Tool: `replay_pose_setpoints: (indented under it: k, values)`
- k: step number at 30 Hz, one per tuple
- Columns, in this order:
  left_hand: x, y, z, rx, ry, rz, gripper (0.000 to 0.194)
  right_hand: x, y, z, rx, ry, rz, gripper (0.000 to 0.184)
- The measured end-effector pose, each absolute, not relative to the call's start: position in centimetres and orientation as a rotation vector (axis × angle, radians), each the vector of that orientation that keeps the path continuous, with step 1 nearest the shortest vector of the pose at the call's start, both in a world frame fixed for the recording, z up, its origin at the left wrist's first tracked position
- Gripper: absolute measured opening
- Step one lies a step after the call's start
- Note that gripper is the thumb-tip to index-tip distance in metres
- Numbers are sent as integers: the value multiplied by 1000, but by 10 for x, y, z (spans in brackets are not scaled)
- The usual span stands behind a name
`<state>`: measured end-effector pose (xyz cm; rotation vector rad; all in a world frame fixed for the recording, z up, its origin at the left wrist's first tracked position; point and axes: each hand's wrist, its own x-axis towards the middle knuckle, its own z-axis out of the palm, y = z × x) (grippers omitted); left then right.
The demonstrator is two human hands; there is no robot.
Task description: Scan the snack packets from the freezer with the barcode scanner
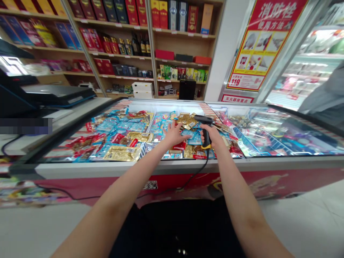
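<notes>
My right hand point(212, 134) is wrapped round the handle of a black and yellow barcode scanner point(206, 138), its head pointing left above the packets. From the handle's base a black cable point(200, 170) hangs over the freezer's front edge. My left hand point(174, 135) is spread out over the packets, fingers apart, and holds nothing that I can see. Just beyond its fingers lies a gold packet point(186, 120). A blue packet point(194, 137) lies between my two hands. Whether my left fingertips touch any packet is hard to tell.
The packets fill a chest freezer point(150, 166) with wire dividers. More gold packets point(122, 153) lie at left. A scale-like machine point(59, 95) stands on the left counter. Shelves point(115, 55) of boxes and bottles rise behind. A person's grey sleeve point(326, 95) shows at far right.
</notes>
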<state>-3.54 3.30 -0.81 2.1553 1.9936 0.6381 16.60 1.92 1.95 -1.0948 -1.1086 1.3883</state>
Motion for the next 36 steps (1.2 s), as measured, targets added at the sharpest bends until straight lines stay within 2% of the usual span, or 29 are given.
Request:
replay_pose_setpoints:
  k: [4,7,12,20,32,36]
  values:
    - [-34,9,-19,2209,1953,428,119,164,15,19,-1103,-1060,1453,20]
    - [-27,4,-23,2254,1919,314,126,164,14,16,-1025,-1088,1526,19]
    - [-18,16,-27,2270,1919,305,127,173,24,6,-886,-1093,1684,21]
    - [-15,47,-23,2274,1860,287,134,188,55,2,-898,-1089,1842,20]
    - [-12,78,-9,2297,1843,222,130,196,77,6,-856,-1070,1815,17]
    - [-27,71,-13,2313,1893,294,122,191,65,14,-830,-1081,1748,14]
